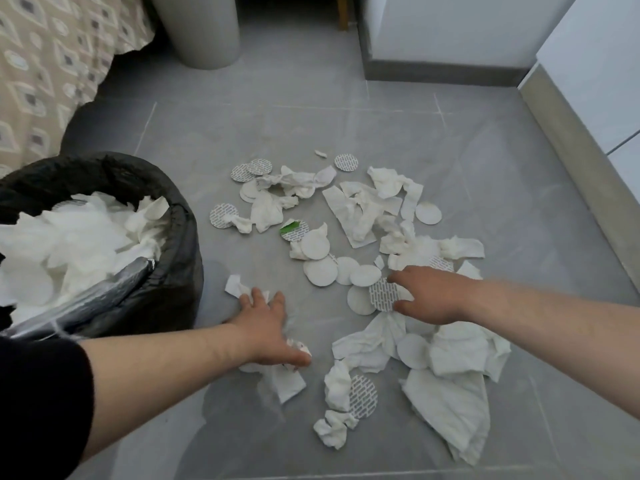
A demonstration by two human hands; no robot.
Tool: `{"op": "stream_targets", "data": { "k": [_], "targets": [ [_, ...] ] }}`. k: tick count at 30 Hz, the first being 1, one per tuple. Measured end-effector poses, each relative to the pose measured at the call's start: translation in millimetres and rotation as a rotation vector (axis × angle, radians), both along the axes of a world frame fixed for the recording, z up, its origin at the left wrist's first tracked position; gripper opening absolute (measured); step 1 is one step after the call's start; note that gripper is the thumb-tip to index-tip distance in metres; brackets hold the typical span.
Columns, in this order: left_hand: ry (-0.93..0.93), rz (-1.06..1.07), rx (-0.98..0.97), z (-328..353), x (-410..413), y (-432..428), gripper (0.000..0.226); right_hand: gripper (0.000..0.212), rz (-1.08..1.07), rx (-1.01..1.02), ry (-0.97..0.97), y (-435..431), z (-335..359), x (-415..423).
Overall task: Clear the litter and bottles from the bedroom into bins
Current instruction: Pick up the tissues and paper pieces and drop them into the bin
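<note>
Crumpled white tissues point(360, 209) and several round white seal discs point(320, 270) lie scattered on the grey tiled floor. My left hand point(266, 327) reaches down over a small clump of tissue scraps point(239, 287), fingers spread, with more tissue point(289, 381) under its thumb. My right hand point(433, 296) pinches a printed round disc point(381, 294) between thumb and fingers. A bin with a black liner point(180, 237) stands at the left, heaped with white tissues point(79, 240).
A bed with a patterned beige cover point(45, 81) hangs over the far left. A tall grey cylindrical bin point(204, 29) stands at the back. White cabinets point(588, 81) with a skirting board line the right side and back.
</note>
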State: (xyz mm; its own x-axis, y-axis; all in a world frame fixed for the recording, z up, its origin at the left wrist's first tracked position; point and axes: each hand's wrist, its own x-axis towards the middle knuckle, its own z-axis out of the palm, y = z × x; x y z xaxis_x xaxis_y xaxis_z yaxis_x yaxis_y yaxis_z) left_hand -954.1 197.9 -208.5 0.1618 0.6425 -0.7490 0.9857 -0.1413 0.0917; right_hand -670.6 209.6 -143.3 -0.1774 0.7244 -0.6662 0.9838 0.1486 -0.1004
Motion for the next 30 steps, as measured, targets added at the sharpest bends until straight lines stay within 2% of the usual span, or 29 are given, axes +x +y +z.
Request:
{"op": "stream_targets", "data": {
  "k": [5, 8, 12, 17, 20, 22, 24, 26, 27, 30],
  "targets": [
    [-0.032, -0.111, 0.088, -9.1, 11.7, -36.8, 0.127, 0.081, 0.082, 0.041, -0.017, -16.4, -6.2, -6.2],
    [-0.025, -0.264, 0.198, -9.5, 12.8, -48.4, 0.104, 0.094, 0.132, 0.07, -0.024, -23.3, -10.0, -11.3],
    [-0.121, -0.253, 0.246, -13.0, 10.3, -48.1, 0.064, 0.112, 0.117, 0.048, -0.004, -30.4, -24.5, -21.4],
    [-0.145, -0.322, 0.208, -10.6, 1.4, -36.8, 0.046, 0.124, 0.142, 0.075, -0.029, -39.6, -49.8, -32.4],
    [-0.16, -0.443, 0.288, -7.3, -3.6, -32.8, 0.04, 0.119, 0.201, 0.095, -0.082, -42.7, -59.8, -32.5],
    [-0.122, -0.559, 0.272, -4.3, -7.2, -31.1, 0.046, 0.11, 0.221, 0.101, -0.1, -43.1, -61.5, -32.1],
    [-0.117, -0.619, 0.38, -8.5, -12.2, -28.8, 0.05, 0.097, 0.23, 0.107, -0.098, -42.7, -61.6, -31.8],
    [-0.117, -0.633, 0.385, -3.1, -11.5, -25.1, 0.049, 0.08, 0.234, 0.127, -0.084, -41.1, -60.3, -31.6],
    [-0.126, -0.61, 0.329, 3.0, -9.4, -23.2, 0.046, 0.072, 0.234, 0.139, -0.078, -39.8, -59.2, -31.1],
    [-0.132, -0.51, 0.316, 3.0, -8.8, -19.1, 0.047, 0.055, 0.262, 0.166, -0.09, -36.2, -55.2, -29.1]
  ]
}}
